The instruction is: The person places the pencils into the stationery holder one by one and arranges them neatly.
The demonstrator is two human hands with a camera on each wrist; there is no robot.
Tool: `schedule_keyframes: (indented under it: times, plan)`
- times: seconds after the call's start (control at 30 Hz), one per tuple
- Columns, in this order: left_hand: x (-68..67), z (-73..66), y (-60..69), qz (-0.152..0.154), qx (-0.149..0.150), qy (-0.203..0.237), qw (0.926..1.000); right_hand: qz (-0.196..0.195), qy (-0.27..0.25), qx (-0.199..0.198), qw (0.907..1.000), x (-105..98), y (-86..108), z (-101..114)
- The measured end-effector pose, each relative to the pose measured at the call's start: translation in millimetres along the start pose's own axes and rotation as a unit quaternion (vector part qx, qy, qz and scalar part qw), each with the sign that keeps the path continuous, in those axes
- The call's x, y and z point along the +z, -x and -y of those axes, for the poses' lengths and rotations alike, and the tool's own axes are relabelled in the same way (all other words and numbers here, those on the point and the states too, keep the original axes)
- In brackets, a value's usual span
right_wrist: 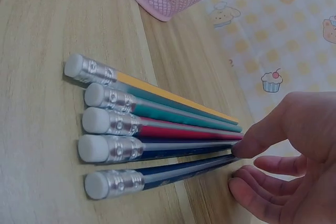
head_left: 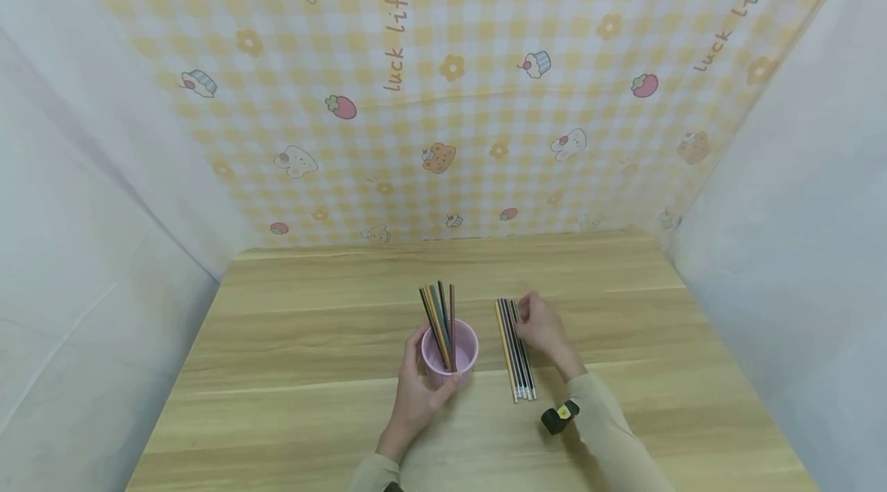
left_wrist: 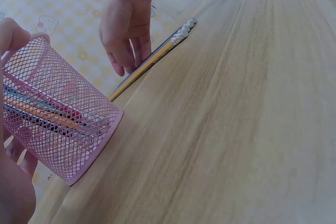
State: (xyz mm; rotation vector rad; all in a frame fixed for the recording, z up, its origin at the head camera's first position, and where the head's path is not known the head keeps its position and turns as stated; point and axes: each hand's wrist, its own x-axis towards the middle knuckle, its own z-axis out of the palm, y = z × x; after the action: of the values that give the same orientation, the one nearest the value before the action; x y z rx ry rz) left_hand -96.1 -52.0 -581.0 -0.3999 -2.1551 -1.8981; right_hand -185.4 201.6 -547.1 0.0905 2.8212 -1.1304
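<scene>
Your right hand (head_left: 543,330) is bent over the far end of a row of pencils (head_left: 516,357), with only a narrow gap between thumb and fingers. The thumb and fingers are right at the end of the outer dark blue pencil (right_wrist: 178,171), but I cannot tell if they really pinch it. Your left hand (head_left: 416,392) holds the pink cup (left_wrist: 73,82), with the thumb at the near side and the fingers round the other side. Next to your right hand, five pencils lie side by side: one yellow, one green, one red and two dark blue. Their white rubber ends (right_wrist: 95,148) point back toward you. The cup stands on the tabletop (head_left: 291,399), to the left of this row and near it. A bunch of other pencils (head_left: 436,322) stands in the cup, leaning, with their tops over the rim. So the work looks about half done to me: one bunch is in the cup, and the five on the tabletop are left. Farther out, a yellow checked cloth (head_left: 568,30) hangs behind the tabletop.
</scene>
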Motion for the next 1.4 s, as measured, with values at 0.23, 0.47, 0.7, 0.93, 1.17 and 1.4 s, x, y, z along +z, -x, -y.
schedule_keyframes:
  times: [0.23, 0.47, 0.7, 0.93, 1.17, 1.4]
  plan:
    - [0.3, -0.5, 1.7, -0.002, 0.0, 0.003, 1.0, 0.01, 0.03, 0.018, 0.9993, 1.1, 2.5, 2.3]
    - [-0.1, -2.6, 0.2, 0.0, 0.011, 0.01, 0.9999, 0.025, 0.059, 0.014, 0.9978, 0.2, 1.1, 1.6]
    - [-0.5, -3.0, 0.2, 0.003, 0.014, 0.019, 0.9997, 0.039, 0.029, 0.004, 0.9988, -9.5, 0.9, 2.8]
    - [-0.1, -0.6, 0.6, 0.001, 0.014, 0.01, 0.9999, 0.008, -0.026, -0.046, 0.9986, -30.9, -0.2, 12.1]
    - [0.1, 1.6, 1.4, -0.001, 0.011, 0.006, 0.9999, -0.032, -0.058, -0.083, 0.9943, -49.4, 6.6, 31.7]
    - [-0.2, 1.0, 0.9, 0.0, 0.008, 0.003, 1.0, -0.074, -0.089, -0.109, 0.9873, -62.7, 14.4, 57.5]
